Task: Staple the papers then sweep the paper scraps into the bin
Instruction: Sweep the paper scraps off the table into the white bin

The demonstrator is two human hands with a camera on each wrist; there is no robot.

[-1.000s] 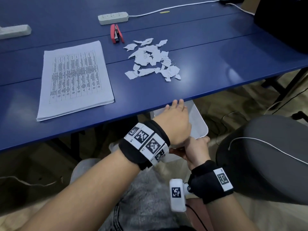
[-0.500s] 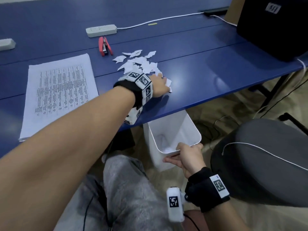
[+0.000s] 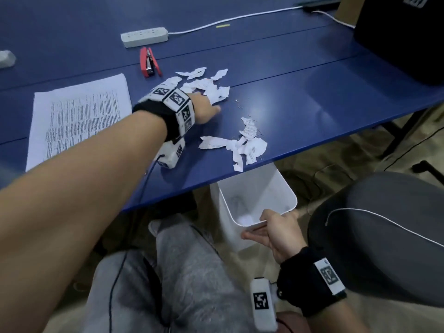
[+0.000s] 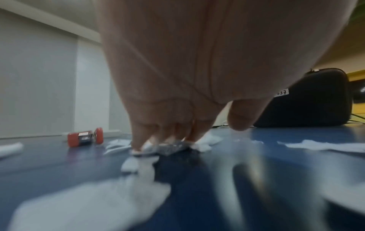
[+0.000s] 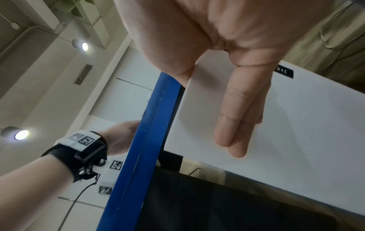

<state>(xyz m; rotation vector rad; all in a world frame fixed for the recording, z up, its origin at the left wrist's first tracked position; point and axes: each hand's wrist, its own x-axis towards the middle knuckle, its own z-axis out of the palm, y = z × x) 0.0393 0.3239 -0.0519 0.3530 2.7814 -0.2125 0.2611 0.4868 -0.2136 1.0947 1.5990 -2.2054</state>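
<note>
The right hand [image 3: 276, 233] has its grip clamped on the near rim of the white bin [image 3: 287, 188], thumb inside, straight fingers [image 5: 237, 125] against the outer wall, below the table [image 3: 312, 92] edge. Just beyond the bin, some paper scraps [image 3: 242, 147] lie at that edge. Farther out, the left hand [image 3: 204, 108] presses loosely spread fingers [image 4: 138, 137] on more scraps. Left of it lie the papers [image 3: 79, 116]; beyond it, the red stapler [image 3: 149, 62].
</note>
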